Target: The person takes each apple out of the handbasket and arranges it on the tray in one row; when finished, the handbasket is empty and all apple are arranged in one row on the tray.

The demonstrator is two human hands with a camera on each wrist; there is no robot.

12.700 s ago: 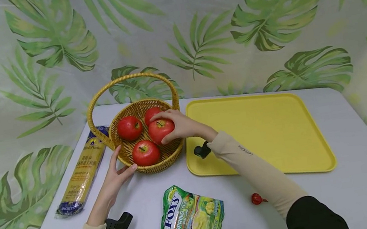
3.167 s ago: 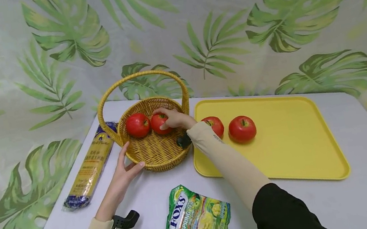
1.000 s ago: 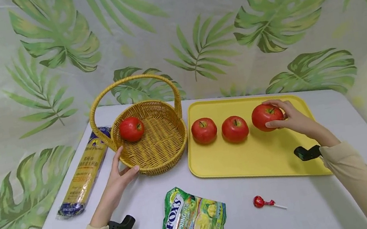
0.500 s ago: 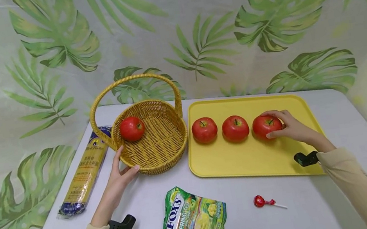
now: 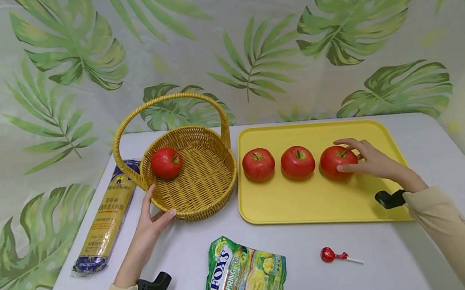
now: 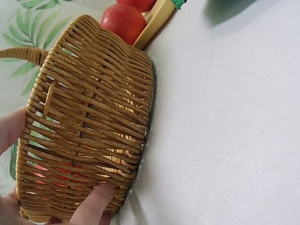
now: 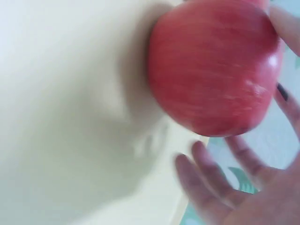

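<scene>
Has the right hand (image 5: 372, 160) loosely open beside the rightmost apple (image 5: 335, 163), with the thumb at its near side and the forefinger reaching toward its far side. Places that apple between the two, just left of the palm. Spreads the lower fingers in the right wrist view, with some plainly apart from the red skin. Rests stem up on the yellow tray (image 5: 304, 204), in a row with the middle apple (image 5: 298, 163) just beside it and the left apple (image 5: 258, 165) farther along.

Lays the left hand (image 5: 149, 231), also open, against the wicker basket (image 5: 193, 183), touching wall and rim at the near left with parted fingers. Contains a fourth apple (image 5: 166, 163) toward the left of that basket, well apart from the right hand. Shows to the left, partly hidden behind the basket and its handle, a pack of spaghetti (image 5: 104, 222). Bears on the white counter (image 5: 307, 284), nearer the camera, a green candy bag (image 5: 246, 281) and, right of it, a red lollipop (image 5: 327, 254)
</scene>
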